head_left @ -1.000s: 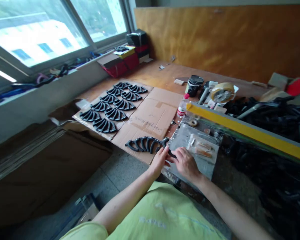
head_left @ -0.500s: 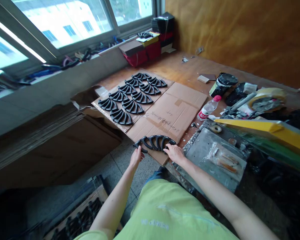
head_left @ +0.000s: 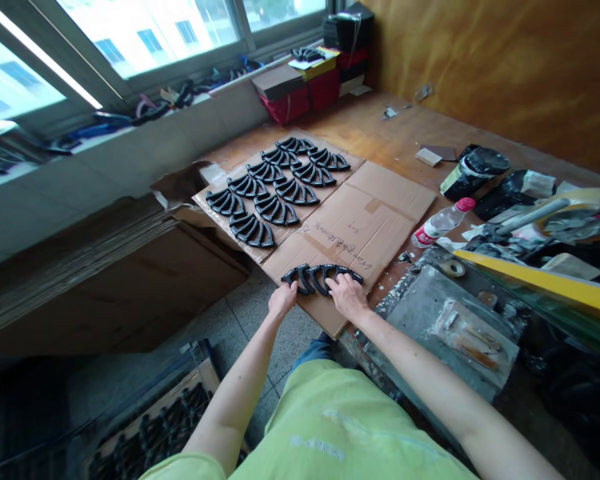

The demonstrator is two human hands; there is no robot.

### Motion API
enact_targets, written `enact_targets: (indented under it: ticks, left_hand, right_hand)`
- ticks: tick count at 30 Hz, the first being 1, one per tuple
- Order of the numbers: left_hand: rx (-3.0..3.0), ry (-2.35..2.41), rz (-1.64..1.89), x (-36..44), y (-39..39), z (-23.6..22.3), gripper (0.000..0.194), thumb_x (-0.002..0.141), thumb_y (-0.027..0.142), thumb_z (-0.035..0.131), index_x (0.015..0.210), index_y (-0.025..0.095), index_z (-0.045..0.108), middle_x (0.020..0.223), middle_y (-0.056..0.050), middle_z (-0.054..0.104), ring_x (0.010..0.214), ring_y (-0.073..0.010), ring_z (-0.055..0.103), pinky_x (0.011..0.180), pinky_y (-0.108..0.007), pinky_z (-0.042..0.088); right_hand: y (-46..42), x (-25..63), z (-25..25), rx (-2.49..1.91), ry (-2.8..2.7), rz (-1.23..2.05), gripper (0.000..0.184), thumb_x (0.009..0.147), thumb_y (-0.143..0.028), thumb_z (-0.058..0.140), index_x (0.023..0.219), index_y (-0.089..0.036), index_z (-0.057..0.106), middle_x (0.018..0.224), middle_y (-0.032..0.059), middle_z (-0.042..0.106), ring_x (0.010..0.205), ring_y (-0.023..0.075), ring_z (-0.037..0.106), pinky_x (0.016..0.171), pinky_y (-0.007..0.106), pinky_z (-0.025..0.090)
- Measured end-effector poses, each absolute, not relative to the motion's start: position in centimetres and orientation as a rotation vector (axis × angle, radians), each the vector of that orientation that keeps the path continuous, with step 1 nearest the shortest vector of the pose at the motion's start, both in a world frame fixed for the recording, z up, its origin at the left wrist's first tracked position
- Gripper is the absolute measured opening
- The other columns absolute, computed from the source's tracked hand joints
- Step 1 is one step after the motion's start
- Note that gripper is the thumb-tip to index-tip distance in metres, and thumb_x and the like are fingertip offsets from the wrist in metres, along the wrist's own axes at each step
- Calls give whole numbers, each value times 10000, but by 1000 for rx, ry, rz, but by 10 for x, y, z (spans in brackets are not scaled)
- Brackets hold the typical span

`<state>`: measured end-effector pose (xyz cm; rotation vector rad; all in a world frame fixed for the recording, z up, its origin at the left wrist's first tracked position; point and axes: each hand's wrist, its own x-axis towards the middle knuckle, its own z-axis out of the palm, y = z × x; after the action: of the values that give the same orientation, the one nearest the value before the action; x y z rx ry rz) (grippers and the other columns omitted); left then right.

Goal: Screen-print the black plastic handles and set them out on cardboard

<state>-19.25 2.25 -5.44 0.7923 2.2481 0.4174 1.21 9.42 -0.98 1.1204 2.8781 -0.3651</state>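
Note:
A fan of black curved plastic parts (head_left: 316, 275) lies near the front edge of a flattened cardboard sheet (head_left: 365, 220). My left hand (head_left: 282, 299) grips the fan's left end, fingers curled over it. My right hand (head_left: 349, 296) presses on its right side, fingers bent over the parts. Several more fans of the same black parts (head_left: 275, 180) lie in two rows on the far left of the cardboard.
A wooden bench (head_left: 380, 127) carries a plastic bottle (head_left: 443, 222), a black-lidded tub (head_left: 473, 170), tape and tools. A grey metal plate (head_left: 430, 313) and a yellow bar (head_left: 540, 280) stand right. A box of black parts (head_left: 155, 427) sits on the floor.
Both hands came off the metal plate's edge and moved left onto the fan of black parts. The fan has been pushed together into a tighter bunch. My head has turned left.

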Motion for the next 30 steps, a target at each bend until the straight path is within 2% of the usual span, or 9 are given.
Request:
enact_targets:
  ticks: [6, 10, 13, 15, 18, 21, 23, 27, 30]
  left_hand:
    - [799, 2363, 349, -183, 9, -56, 475, 854, 613, 336, 786, 221, 596, 866, -131, 712, 866, -289, 655, 726, -351, 445]
    - [789, 2420, 385, -176, 2, -61, 415, 880, 577, 342, 799, 239, 569, 831, -82, 699, 801, -246, 647, 659, -301, 423]
    - [787, 2436, 427, -174, 0, -64, 393, 885, 567, 358, 782, 241, 553, 786, -54, 683, 743, -219, 631, 618, -278, 401]
    - [797, 2441, 461, -173, -1, -65, 376, 888, 554, 374, 781, 239, 549, 749, -36, 665, 704, -198, 616, 605, -266, 395]
    - [846, 2466, 545, -170, -3, -65, 312, 896, 498, 416, 816, 230, 556, 789, -21, 646, 731, -165, 604, 640, -248, 414]
    - [1003, 2509, 743, -164, -5, -64, 234, 889, 419, 479, 884, 214, 591, 953, -33, 618, 762, -129, 592, 687, -231, 440]
    - [1123, 2496, 841, -159, -6, -63, 228, 890, 394, 495, 956, 220, 628, 1064, -40, 588, 762, -110, 589, 702, -224, 454]
    - [1271, 2437, 720, -152, -1, -62, 320, 922, 412, 443, 1164, 302, 621, 1168, -25, 559, 879, -119, 598, 690, -213, 454]
    - [1342, 2409, 527, -151, 8, -58, 359, 924, 468, 416, 1212, 355, 598, 1169, -20, 554, 938, -144, 593, 661, -227, 442]
  right_hand:
    - [103, -10, -23, 1087, 2748, -610, 236, 907, -254, 469, 1019, -211, 673, 991, 117, 638, 979, 234, 556, 787, 320, 451]
    - [115, -8, -30, 1317, 2723, -1077, 167, 820, -267, 600, 950, -228, 697, 941, 40, 692, 891, 179, 618, 807, 278, 456]
    - [123, -3, -29, 1483, 2633, -1506, 169, 782, -240, 594, 918, -218, 691, 868, 1, 705, 773, 148, 633, 747, 255, 474]
    - [130, 3, -28, 1599, 2603, -1610, 202, 790, -271, 568, 939, -209, 689, 836, 4, 702, 720, 146, 626, 701, 253, 478]
    - [151, 21, -28, 1798, 2738, -1289, 240, 820, -285, 536, 986, -201, 689, 904, 42, 693, 776, 171, 618, 761, 283, 470]
    - [175, 47, -32, 1893, 2724, -753, 276, 843, -218, 513, 1057, -158, 676, 1015, 118, 658, 918, 218, 600, 857, 322, 438]
    - [183, 60, -32, 1827, 2616, -571, 322, 855, -191, 504, 1139, -145, 649, 1029, 146, 638, 946, 238, 589, 849, 329, 434]
    - [161, 65, -20, 1735, 2614, -386, 355, 910, -231, 460, 1237, -209, 597, 1055, 137, 604, 969, 245, 576, 805, 315, 433]
    - [127, 51, -12, 1606, 2675, -483, 325, 943, -306, 428, 1215, -254, 598, 1042, 99, 612, 942, 216, 591, 799, 292, 431]
